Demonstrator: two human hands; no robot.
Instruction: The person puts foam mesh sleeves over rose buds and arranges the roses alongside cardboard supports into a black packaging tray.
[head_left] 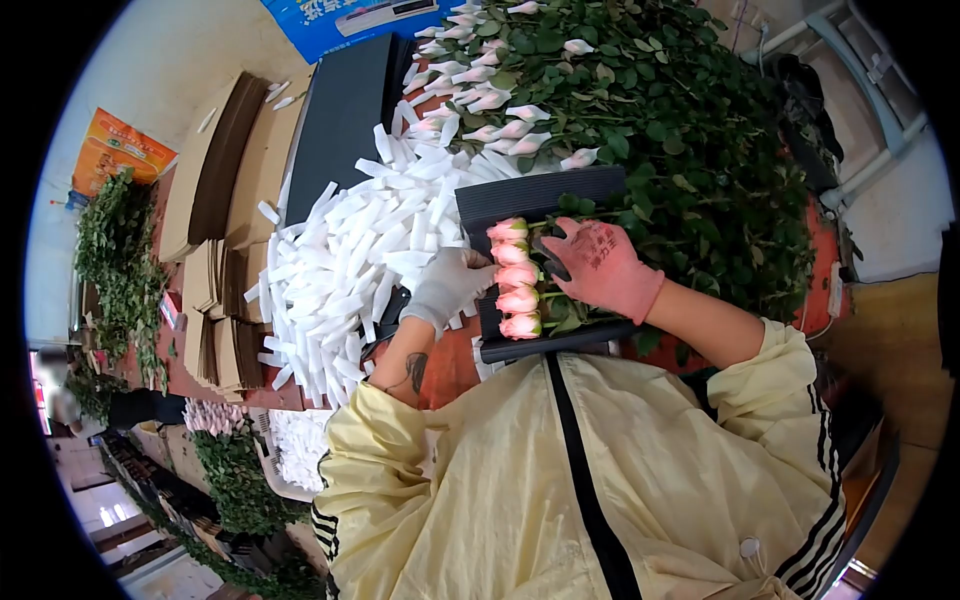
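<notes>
Several pink roses lie in a column on black corrugated sheet, blooms to the left and green stems to the right. My left hand, in a pale grey glove, is at the left side of the blooms, its fingers bent against them; whether they grip a rose is hidden. My right hand, in a pink glove with dark print, is over the stems just right of the blooms, thumb and fingers apart around a dark gap. A big heap of white foam sleeves lies left of the sheet.
Sleeved roses with leafy stems pile up at the back and right. Cardboard sheets and a dark board stand at the left. A white basket of sleeves and a person are at lower left.
</notes>
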